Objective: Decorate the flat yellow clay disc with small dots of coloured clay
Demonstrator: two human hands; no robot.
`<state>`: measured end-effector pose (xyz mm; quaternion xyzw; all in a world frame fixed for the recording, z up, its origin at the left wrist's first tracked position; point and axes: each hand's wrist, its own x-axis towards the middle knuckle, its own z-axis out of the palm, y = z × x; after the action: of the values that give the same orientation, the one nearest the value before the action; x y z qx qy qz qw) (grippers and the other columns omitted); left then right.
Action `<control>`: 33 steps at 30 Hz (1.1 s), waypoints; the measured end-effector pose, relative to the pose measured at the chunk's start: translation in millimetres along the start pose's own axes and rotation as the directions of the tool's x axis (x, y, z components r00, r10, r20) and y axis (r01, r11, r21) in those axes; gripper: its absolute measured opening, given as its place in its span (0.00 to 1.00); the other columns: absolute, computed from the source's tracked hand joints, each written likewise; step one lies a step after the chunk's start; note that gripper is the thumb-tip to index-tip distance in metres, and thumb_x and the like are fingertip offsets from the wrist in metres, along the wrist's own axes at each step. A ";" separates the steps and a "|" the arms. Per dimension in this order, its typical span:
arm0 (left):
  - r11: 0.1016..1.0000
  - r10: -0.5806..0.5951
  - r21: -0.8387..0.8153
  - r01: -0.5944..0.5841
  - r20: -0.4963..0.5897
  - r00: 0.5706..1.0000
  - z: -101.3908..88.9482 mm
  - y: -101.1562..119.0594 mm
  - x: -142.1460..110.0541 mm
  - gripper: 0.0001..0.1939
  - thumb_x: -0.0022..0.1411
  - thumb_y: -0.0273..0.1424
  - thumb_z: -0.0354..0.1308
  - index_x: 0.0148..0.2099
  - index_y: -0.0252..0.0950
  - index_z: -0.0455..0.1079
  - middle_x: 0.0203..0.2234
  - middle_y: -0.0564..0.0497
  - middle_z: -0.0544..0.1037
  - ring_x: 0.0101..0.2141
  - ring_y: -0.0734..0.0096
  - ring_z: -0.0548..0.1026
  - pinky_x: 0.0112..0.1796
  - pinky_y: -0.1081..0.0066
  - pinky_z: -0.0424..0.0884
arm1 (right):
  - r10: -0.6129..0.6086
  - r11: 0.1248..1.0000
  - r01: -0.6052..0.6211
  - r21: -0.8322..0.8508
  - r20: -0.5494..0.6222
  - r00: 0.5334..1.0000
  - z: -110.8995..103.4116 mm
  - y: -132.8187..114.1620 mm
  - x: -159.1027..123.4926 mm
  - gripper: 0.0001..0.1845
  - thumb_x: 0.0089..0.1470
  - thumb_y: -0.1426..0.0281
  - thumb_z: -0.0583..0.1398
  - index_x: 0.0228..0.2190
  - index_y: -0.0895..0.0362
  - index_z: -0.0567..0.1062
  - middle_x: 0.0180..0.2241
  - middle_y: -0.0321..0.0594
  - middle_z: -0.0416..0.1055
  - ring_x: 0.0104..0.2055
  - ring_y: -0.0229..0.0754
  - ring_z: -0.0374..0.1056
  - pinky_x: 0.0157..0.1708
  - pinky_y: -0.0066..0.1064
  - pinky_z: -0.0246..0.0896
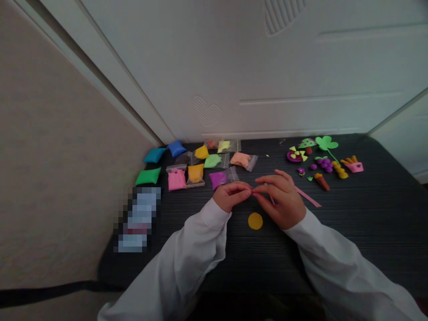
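My left hand (232,195) is closed, with thumb and forefinger pressed together. At the same spot the fingertips of my right hand (279,199) pinch too, while its other fingers stay stretched out. Whatever sits between the fingertips is too small to make out; a hint of pink shows there. A flat pink clay strip (309,197) lies on the table, partly hidden behind my right hand. Just below the hands rests a flat round yellow clay disc (255,221), untouched.
Bags of coloured clay, such as a pink one (176,179) and a purple one (219,179), lie at the back left. Small clay figures, among them a green clover (327,143) and purple grapes (325,164), stand back right. A blurred-out rectangle (140,218) is at left.
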<state>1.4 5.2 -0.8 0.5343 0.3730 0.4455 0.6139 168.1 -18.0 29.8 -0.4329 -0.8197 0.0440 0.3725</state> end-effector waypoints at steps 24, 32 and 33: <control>0.966 -0.230 -0.150 0.212 -0.114 0.966 1.7 0.5 2.6 0.11 0.38 0.34 0.63 0.25 0.32 0.71 0.22 0.52 0.73 0.25 0.78 0.69 0.28 0.75 0.64 | 0.479 0.450 -0.415 0.791 0.178 0.859 -6.1 -4.0 6.2 0.03 0.44 0.68 0.58 0.26 0.53 0.70 0.32 0.36 0.67 0.37 0.37 0.64 0.41 0.34 0.59; 0.934 -0.279 -0.260 0.245 -0.104 0.955 4.5 0.5 1.5 0.11 0.37 0.31 0.64 0.26 0.31 0.71 0.21 0.53 0.74 0.24 0.80 0.70 0.28 0.77 0.64 | 0.445 -0.226 -0.502 0.835 0.547 0.709 -11.2 -0.4 10.3 0.06 0.39 0.66 0.61 0.22 0.53 0.68 0.24 0.31 0.64 0.27 0.31 0.63 0.33 0.31 0.61; 0.932 -0.281 -0.266 0.247 -0.099 0.954 4.4 0.4 1.7 0.11 0.36 0.31 0.64 0.26 0.31 0.71 0.21 0.54 0.74 0.24 0.80 0.70 0.27 0.77 0.64 | 0.421 -0.270 -0.499 0.824 0.567 0.708 -11.7 -0.2 10.0 0.05 0.40 0.67 0.61 0.23 0.53 0.69 0.24 0.30 0.64 0.27 0.31 0.62 0.33 0.31 0.61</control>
<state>6.0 5.4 0.3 0.3660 0.4232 0.4374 0.7040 172.1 -13.6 44.0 -0.3118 -0.3094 0.7540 0.4884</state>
